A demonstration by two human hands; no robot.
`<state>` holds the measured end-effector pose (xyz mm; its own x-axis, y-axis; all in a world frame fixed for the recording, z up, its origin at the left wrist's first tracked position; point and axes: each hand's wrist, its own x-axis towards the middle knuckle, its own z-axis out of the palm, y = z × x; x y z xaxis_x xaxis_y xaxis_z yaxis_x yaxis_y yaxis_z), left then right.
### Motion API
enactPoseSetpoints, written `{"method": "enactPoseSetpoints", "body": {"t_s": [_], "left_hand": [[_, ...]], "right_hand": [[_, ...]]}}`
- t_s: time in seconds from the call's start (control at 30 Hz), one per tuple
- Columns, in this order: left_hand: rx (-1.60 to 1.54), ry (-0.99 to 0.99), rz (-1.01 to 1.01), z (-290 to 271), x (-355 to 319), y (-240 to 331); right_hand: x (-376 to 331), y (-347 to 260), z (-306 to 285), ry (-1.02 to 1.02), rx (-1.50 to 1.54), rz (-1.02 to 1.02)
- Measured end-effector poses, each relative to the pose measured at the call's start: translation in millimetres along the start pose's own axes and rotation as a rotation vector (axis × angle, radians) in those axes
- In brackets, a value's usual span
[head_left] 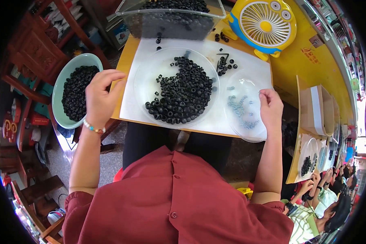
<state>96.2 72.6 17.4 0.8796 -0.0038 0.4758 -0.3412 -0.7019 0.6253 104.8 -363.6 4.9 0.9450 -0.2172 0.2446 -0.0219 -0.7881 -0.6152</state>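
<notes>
Red shirt front (173, 199) fills the bottom of view, so I'm seated tight against the yellow table (297, 65). Far left: pale green bowl (60, 87) of black pieces, off the table edge beside me, probably parked there as a drop point within easy reach. My left hand (99, 97) hangs over its right rim, fingers curled and pinched close; what's in them, if anything, can't tell. Centre: white sheet (199, 118) under the dishes, likely to make small dark parts easy to spot. Round clear dish (140, 77) on it holds the main heap of black ring-shaped pieces (183, 93), dead ahead between both hands. Behind it, clear plastic tub (171, 18) with bulk stock of the same pieces. Loose strays (225, 65) lie on the sheet right of the dish. Right: smaller clear dish (248, 134) overhanging the table's near edge, holding small pale blue-grey screws (242, 110). My right hand (270, 105) sits at its right rim, thumb and forefinger in a narrow pinch; a screw between them is too small to confirm. Back right: yellow desk fan (264, 24). Far right: another worker's hands (313, 183) at a similar dish.
</notes>
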Motion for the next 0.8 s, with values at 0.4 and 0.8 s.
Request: {"method": "enactPoseSetpoints", "body": {"t_s": [0.4,0.8], "left_hand": [[0.499,-0.340,0.382,75,33,9],[0.158,-0.354,0.176,72,27,22]], "right_hand": [[-19,5,-20,-0.069,-0.010,-0.011],[-21,18,-30,-0.123,-0.069,0.065]]}}
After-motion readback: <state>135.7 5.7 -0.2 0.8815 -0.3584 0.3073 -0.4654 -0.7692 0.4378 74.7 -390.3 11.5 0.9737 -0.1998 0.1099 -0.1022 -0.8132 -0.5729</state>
